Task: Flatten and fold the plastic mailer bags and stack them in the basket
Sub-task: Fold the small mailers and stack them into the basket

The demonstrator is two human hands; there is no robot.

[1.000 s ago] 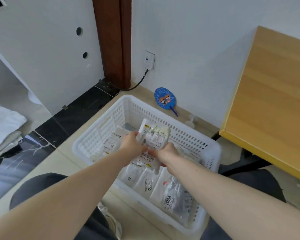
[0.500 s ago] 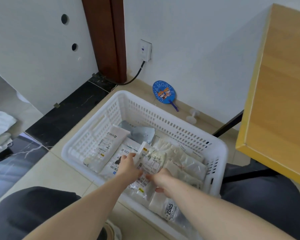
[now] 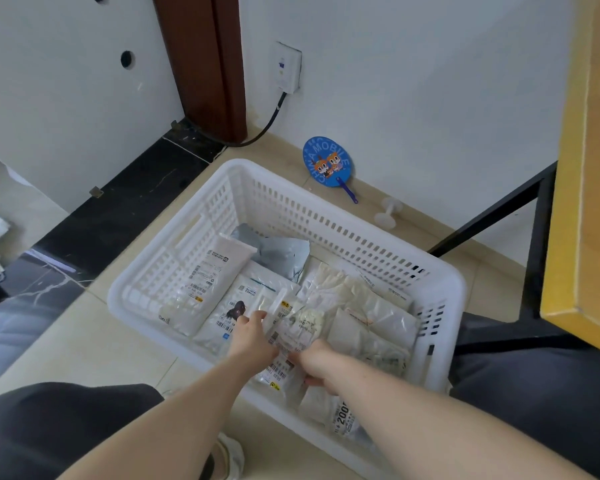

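I watched through the head camera as both hands worked inside the white slotted plastic basket (image 3: 343, 233), which sat on pale floor tiles. It held a spread of flattened mailer bags: a long white one (image 3: 208, 282) with barcodes leaning against the left wall, a white one with a dark printed figure (image 3: 236, 306) next to it, a crumpled grey one (image 3: 278, 252) toward the far side, and several creamy, wrinkled translucent ones (image 3: 361, 306) along the right. Near the front wall lay a bag printed with large digits starting "200" (image 3: 342, 415); the rest was cut off by the forearm.

The left hand (image 3: 252, 336) pinched the folded mailer bag (image 3: 291, 327) by its left edge, and the right hand (image 3: 317, 363) gripped its lower right part, fingers curled round the crinkled plastic. That bag carried barcode labels and small yellow stickers, too blurred to read, and was held low over the others in the basket's near half.

Against the wall leaned a round blue hand fan (image 3: 328, 162) lettered "MOBILE", with two cartoon animals. A wooden table (image 3: 586, 202) with a yellow edge stood to the right.
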